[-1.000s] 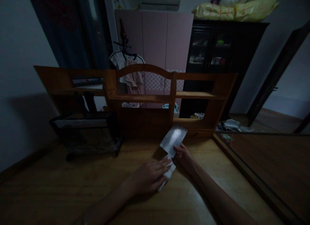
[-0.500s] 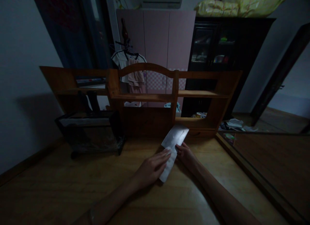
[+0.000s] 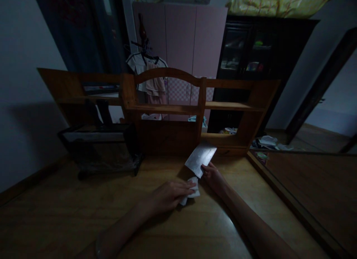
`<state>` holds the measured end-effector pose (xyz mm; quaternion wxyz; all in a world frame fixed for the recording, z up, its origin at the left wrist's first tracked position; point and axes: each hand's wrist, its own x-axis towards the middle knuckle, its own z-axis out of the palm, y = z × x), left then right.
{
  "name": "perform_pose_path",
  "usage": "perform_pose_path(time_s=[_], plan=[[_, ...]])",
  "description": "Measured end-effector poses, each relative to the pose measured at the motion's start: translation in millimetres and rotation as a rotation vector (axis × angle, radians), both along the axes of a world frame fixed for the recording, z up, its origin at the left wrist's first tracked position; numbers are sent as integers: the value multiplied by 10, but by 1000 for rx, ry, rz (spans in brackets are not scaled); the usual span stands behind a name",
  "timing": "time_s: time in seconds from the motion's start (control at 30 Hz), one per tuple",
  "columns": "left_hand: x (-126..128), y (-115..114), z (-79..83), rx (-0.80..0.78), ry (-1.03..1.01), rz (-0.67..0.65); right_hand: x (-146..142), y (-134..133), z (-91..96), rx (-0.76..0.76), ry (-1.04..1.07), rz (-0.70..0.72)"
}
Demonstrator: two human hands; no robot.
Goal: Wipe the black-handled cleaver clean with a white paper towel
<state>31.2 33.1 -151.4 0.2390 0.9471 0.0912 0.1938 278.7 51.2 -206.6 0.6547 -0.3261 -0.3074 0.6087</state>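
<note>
My right hand point(image 3: 214, 177) grips a broad, shiny, flat cleaver-like blade point(image 3: 201, 158) by its lower right side, thumb on the face. The blade is tilted above the wooden table point(image 3: 206, 229), and any handle is hidden by my hand. My left hand point(image 3: 173, 194) is closed on a crumpled white tissue point(image 3: 193, 188), just below the blade's near corner. A small gap seems to separate tissue and blade, low over the tabletop.
A black-framed stand point(image 3: 100, 147) with dark upright handles point(image 3: 103, 112) is on the left. A wooden shelf unit point(image 3: 167, 109) runs along the table's back. A raised wooden edge point(image 3: 279, 188) borders the right side.
My left hand has slid down and slightly left with the tissue, off the blade's face, which now shows more fully. My right hand holds the blade nearly still. The view has shifted slightly.
</note>
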Motion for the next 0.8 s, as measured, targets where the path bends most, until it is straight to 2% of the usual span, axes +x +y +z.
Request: perform_pose_path(time_s=[0.13,0.23,0.33,0.43,0.5,0.67,0.8], plan=[[-89,37,78,-80,39,-25,5,-15,22,0,3,3],[-166,72,129,-202,74,-16,1,-27,45,-1,5,1],[-199,122,153,-283,47,37,-14,-37,76,1,10,5],[-136,145,129,-206,-109,151,-40,-63,129,1,11,16],[-55,132,78,-110,-138,175,-61,-87,165,0,9,23],[86,72,-71,31,-42,103,-83,-107,168,-4,13,12],[48,75,-80,54,-24,48,-56,-66,107,4,9,-9]])
